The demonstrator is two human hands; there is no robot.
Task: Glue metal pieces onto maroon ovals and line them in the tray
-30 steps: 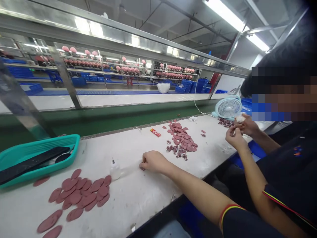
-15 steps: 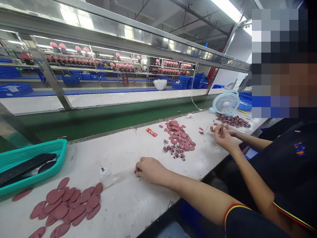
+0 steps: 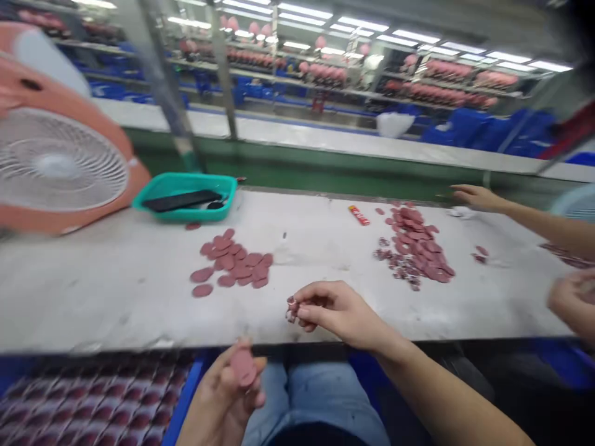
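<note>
- Right hand (image 3: 334,310): fingertips pinching a small piece (image 3: 292,308) above the near tabletop (image 3: 116,297) edge. A moment ago it lay fisted on the surface, so the piece is now lifted.
- Left hand (image 3: 223,396): lower, closed around an oval pad (image 3: 244,367), newly in view. Both parts are now in hand.
- Beyond, to the left: pad pile (image 3: 232,263), basket (image 3: 186,214), fan (image 3: 56,161).
- To the right: co-worker's hand (image 3: 478,197).
- Room: blurred factory racks.
</note>
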